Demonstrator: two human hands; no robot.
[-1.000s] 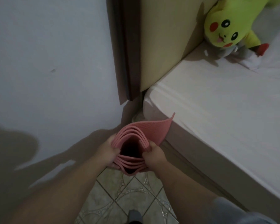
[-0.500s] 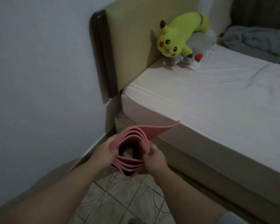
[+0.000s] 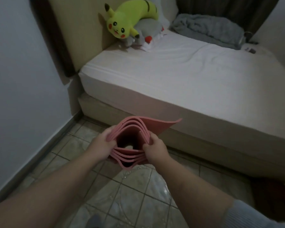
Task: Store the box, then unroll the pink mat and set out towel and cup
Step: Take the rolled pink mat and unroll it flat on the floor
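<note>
Both forearms stretched forward and down, close together over the patterned tile floor (image 3: 135, 191). Left hand (image 3: 99, 145) curled round the left edge of the loosely rolled pink foam mat (image 3: 130, 129), thumb pressed against the inner layers. Right hand (image 3: 155, 149) pinching the right edge likewise. Mat held upright in the air, open end toward the camera, loose flap pointing right, just before the white-sheeted bed (image 3: 179, 76).

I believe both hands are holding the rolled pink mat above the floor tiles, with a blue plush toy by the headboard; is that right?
Not quite: the head view shows the plush toy is yellow, not blue. The left hand and right hand do hold the rolled pink mat above the floor tiles.
</note>
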